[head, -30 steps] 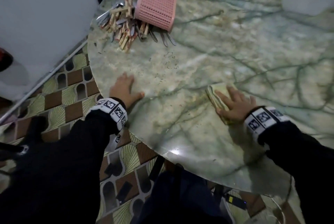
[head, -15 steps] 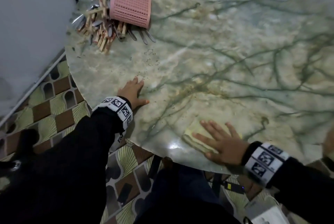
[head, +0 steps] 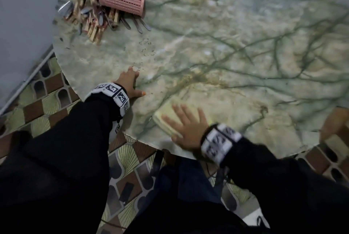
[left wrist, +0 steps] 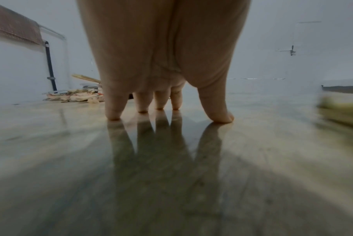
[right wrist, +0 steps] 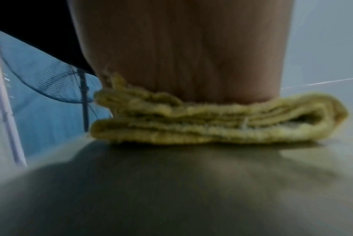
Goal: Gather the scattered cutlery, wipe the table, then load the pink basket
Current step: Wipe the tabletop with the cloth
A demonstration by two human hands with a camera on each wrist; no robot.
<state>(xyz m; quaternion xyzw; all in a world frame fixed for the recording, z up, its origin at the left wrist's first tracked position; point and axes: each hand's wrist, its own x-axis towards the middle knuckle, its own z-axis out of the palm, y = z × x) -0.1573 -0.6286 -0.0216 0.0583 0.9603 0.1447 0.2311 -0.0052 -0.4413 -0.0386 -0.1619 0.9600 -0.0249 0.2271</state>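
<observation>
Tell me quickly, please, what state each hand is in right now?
Left hand: open, fingertips resting on the marble table, holding nothing.
Right hand: open, fingers spread, pressing flat on the folded yellow cloth.

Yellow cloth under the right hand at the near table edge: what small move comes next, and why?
Probably sweep the yellow cloth away from the near edge, toward the dark specks below the cutlery pile. The right hand presses flat on it; the left hand braces on the table.

No readable text — only coded square markers on both wristbands (head: 113, 92).
</observation>
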